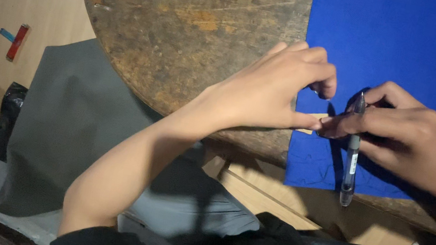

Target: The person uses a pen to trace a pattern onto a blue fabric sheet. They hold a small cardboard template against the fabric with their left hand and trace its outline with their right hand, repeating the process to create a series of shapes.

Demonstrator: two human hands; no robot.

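Black sleeves lie nearest; left hand pins blue cloth on the tabletop, right hand grips a pen for marking

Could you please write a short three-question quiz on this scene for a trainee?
1. Which hand holds the pen?
2. True or false: the blue sheet lies on the worn round table.
3. What lies under both hands: a) a grey sheet, b) the blue sheet, c) a fan?

Key
1. The right hand; the left hand presses a small tan piece beside it.
2. True.
3. b.
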